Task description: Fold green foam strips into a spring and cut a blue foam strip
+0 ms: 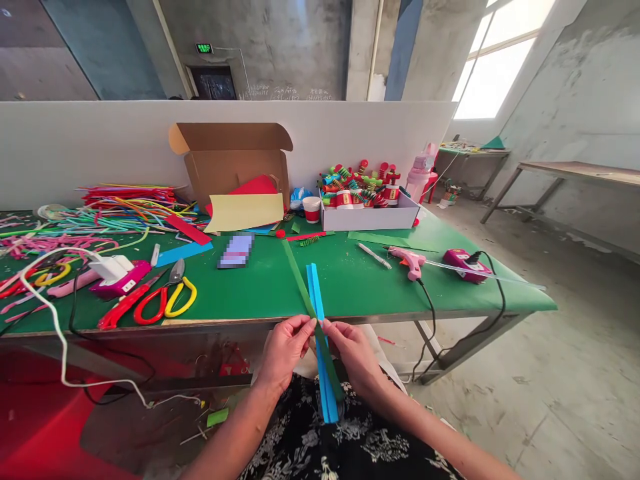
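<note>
At the table's front edge, my left hand (pixel 287 347) and my right hand (pixel 353 350) pinch a long green paper strip (pixel 299 277) and a blue paper strip (pixel 313 283) where the two cross at a narrow angle. Both strips run from over the table down toward my lap. The blue one shows a crease or seam along its length. My fingertips nearly meet at the crossing, one hand on each side. Which fingers press on which strip is partly hidden.
Scissors (pixel 175 290), red-handled pliers (pixel 127 307) and a phone (pixel 237 251) lie to the left. A pink glue gun (pixel 410 261) with its cord lies right, near a purple power socket (pixel 465 265). Behind stand a white box (pixel 370 219) of colourful figures, a paper cup (pixel 312 210) and pipe cleaners (pixel 125 217).
</note>
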Demonstrator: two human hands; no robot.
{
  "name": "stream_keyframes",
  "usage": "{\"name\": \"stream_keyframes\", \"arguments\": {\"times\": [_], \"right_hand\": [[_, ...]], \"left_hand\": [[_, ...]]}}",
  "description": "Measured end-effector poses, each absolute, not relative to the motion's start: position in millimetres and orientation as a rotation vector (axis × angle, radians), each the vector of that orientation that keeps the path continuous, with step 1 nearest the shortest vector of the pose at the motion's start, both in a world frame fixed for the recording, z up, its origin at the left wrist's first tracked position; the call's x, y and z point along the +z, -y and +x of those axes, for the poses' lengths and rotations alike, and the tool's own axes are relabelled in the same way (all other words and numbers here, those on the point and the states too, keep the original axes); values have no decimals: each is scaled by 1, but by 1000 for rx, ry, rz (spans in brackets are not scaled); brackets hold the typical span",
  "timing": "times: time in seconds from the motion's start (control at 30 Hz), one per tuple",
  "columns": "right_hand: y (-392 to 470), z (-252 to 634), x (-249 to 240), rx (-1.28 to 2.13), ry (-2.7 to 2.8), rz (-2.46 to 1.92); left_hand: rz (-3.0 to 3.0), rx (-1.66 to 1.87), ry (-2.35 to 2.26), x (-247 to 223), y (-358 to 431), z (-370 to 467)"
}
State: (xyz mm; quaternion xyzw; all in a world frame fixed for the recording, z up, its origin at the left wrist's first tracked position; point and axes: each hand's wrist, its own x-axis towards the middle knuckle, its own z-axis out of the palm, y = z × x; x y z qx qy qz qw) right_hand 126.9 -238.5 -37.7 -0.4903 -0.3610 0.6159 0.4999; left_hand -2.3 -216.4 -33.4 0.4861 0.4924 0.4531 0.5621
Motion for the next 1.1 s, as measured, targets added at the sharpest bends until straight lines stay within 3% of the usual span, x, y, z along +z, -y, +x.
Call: {"name": "stream_keyframes", "arguments": {"times": [0.23, 0.43, 0.67, 0.93, 1.1], "right_hand": [[245, 134, -39, 1439, 701, -1146], [246, 132, -31, 1670, 742, -1064], [239, 138, -20, 1247, 718, -1046], [247, 136, -27, 1546, 711, -1049], [249, 137, -25, 1462, 818, -1098]], "left_hand": [[1079, 1323, -1157, 5, 215, -40], [1187, 1071, -1158, 12, 229, -45], [1548, 1038, -1248, 14, 246, -33], [1714, 843, -1179, 7, 251, -22], [1815, 745, -1191, 2, 246, -22]]}}
